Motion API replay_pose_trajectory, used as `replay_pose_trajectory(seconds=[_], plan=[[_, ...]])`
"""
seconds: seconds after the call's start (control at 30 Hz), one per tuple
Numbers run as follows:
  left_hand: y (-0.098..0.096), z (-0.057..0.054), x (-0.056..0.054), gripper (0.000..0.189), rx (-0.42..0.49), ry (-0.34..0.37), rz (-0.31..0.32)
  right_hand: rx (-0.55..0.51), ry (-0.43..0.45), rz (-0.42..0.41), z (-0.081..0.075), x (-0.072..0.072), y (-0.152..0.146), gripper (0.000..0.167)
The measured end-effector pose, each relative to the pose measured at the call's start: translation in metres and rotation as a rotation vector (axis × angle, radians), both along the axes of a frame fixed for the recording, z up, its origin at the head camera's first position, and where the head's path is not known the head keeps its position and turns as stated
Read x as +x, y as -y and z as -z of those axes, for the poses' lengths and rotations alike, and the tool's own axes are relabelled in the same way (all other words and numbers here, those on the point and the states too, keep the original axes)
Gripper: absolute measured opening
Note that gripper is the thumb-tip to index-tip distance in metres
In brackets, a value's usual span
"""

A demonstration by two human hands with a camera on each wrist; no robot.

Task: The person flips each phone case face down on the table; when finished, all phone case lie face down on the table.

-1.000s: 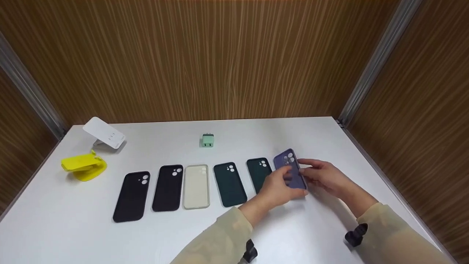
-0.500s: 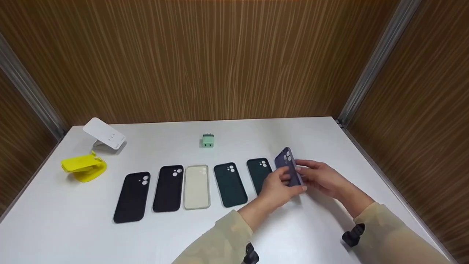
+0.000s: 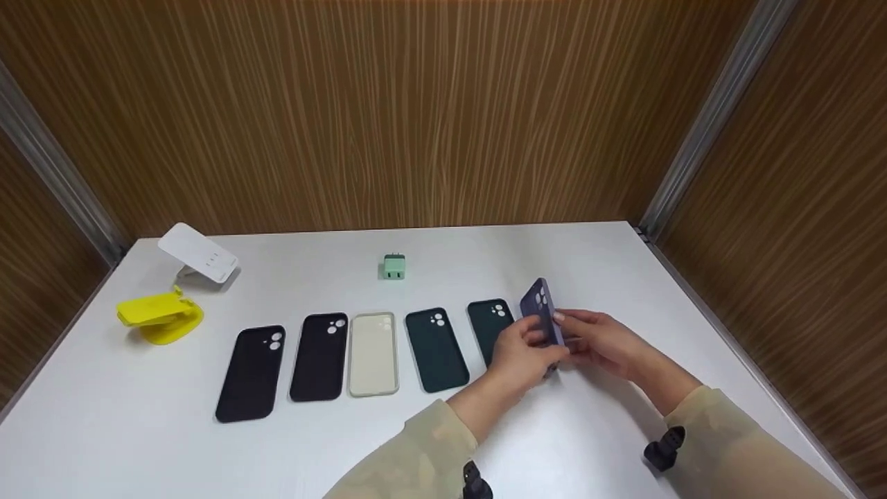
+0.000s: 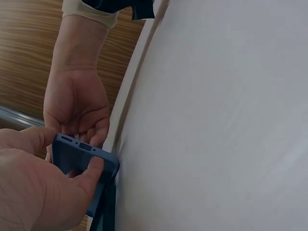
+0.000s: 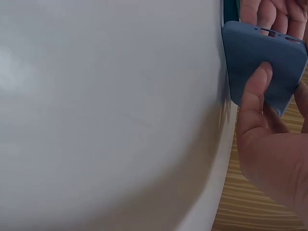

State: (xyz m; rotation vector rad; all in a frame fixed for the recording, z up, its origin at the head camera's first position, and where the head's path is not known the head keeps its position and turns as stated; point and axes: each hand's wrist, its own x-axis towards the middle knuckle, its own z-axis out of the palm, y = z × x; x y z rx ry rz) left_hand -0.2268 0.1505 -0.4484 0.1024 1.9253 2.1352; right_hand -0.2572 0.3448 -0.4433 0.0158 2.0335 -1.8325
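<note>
A purple-blue phone case (image 3: 538, 305) with round camera holes stands tilted on its side at the right end of a row of cases, its inside turned to the left. My left hand (image 3: 516, 357) grips its near end, the thumb along the edge with the slots in the left wrist view. From the right, my right hand (image 3: 610, 344) pinches it, with the thumb pressed against the flat back of the case (image 5: 250, 53) in the right wrist view. Just left of it lies a dark green case (image 3: 489, 326), partly hidden behind my left hand.
Further left lie another dark green case (image 3: 438, 353), a cream case (image 3: 373, 357) and two black cases (image 3: 319, 360). A mint plug adapter (image 3: 394, 267) sits at the back. A yellow stand (image 3: 163, 319) and a white stand (image 3: 197, 253) occupy the left. Wood-grain panels (image 3: 388, 118) border the table.
The purple-blue case has turned from showing its inside to nearly edge-on, and shifted slightly left. Both hands have moved a little left with it. The other cases stay put.
</note>
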Motion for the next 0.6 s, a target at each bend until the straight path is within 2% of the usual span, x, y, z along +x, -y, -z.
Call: replay_pose_trajectory(seconds=[0.27,0.6], plan=[[0.002,-0.0021,0.0009,0.07,0.05,0.01,0.001,0.048,-0.009,-0.032,0.0013,0.0013,0.0004,0.07],[0.0044,-0.0035,0.0028,0.072,0.113,0.048,0.021,0.137,-0.041,-0.022,0.0007,0.0016,-0.0008,0.071]])
